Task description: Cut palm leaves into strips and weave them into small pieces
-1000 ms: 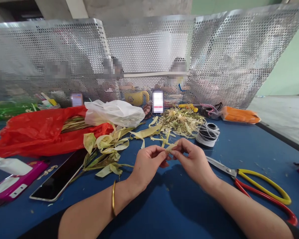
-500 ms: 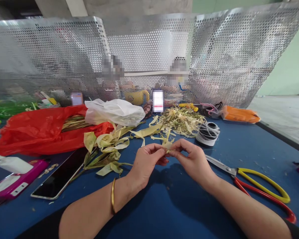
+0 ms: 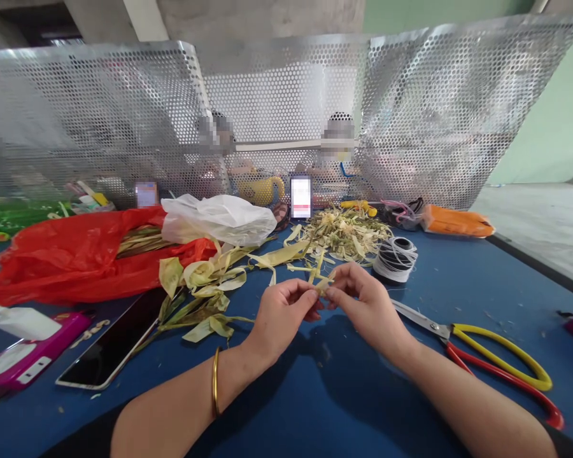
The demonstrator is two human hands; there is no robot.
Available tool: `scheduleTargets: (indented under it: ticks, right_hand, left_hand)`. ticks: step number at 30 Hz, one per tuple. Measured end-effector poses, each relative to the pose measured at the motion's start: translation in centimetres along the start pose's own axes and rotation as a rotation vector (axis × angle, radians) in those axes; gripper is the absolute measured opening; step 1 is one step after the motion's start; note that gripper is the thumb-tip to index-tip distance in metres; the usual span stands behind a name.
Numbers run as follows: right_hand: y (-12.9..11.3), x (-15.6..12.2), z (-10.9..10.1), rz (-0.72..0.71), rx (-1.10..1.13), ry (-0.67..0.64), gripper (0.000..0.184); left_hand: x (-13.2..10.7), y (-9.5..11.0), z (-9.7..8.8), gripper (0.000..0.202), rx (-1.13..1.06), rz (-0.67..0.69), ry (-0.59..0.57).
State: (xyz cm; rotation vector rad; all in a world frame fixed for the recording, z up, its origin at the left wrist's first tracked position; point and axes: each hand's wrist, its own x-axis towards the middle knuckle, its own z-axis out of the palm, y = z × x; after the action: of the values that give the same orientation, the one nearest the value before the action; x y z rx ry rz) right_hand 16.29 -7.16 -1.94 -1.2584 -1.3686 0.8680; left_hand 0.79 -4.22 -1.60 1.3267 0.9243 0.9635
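Apparently, the left hand [image 3: 282,313] and right hand [image 3: 365,308], fingertips nearly closed, pinch a husk [image 3: 323,287] above the worktop [image 3: 458,273], well in from its right edge; uneven pulling could tear it.

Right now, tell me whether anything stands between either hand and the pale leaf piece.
Nothing visible does: the left hand and right hand both pinch the pale leaf piece. The scissors and thread spool lie off to the right.
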Motion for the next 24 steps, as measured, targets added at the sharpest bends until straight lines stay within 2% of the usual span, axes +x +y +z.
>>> scheduleTargets:
  ticks: [5, 10, 14, 18, 22, 24]
  right_hand:
    - [0.3, 0.5, -0.2, 0.108, 0.155, -0.096, 0.026]
    - [-0.3, 0.5, -0.2, 0.148, 0.215, -0.075, 0.031]
    - [-0.9, 0.4, -0.2, 0.205, 0.215, -0.115, 0.028]
    - [-0.9, 0.4, -0.1, 0.232, 0.184, -0.131, 0.026]
    - [-0.9, 0.2, 0.0, 0.238, 0.197, -0.072, 0.027]
    - [-0.9, 0.1, 0.1, 0.237, 0.206, -0.043, 0.028]
  left_hand:
    - [0.2, 0.2, -0.4, 0.013, 0.048, 0.034, -0.001]
    - [0.2, 0.1, -0.3, 0.012, 0.065, -0.003, 0.007]
    - [0.3, -0.1, -0.3, 0.012, 0.039, -0.042, 0.033]
    - [0.5, -0.3, -0.5, 0.02, -0.05, -0.105, 0.03]
    - [0.6, -0.4, -0.5, 0.036, -0.207, -0.166, 0.012]
    - [0.5, -0.4, -0.5, 0.038, -0.245, -0.184, 0.013]
